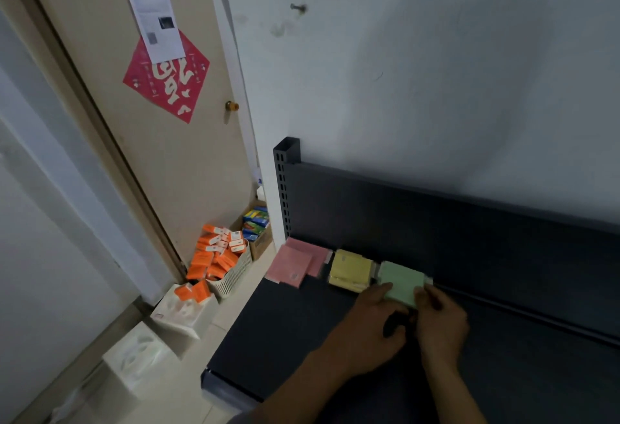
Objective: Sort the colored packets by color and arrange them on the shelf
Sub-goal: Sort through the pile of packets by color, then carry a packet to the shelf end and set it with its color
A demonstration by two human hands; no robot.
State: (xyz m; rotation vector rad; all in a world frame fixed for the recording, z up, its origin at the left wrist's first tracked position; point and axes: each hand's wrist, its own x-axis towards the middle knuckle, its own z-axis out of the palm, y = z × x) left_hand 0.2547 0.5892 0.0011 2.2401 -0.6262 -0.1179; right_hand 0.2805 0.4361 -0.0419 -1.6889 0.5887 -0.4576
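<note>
Dark shelf [285,329] against the white wall carries pink packets [295,264], yellow packets [350,271] and green packets [401,282] in a row (left to right), and your left hand [372,326] and right hand [441,323] both grip the green ones' near edge.

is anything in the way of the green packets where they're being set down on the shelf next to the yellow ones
Nothing visible. Both hands hold the green packets on the shelf, right of the yellow packets.

Bare shelf [503,373] right of green packets [401,281], yellow packets [350,271] crowding left
</note>
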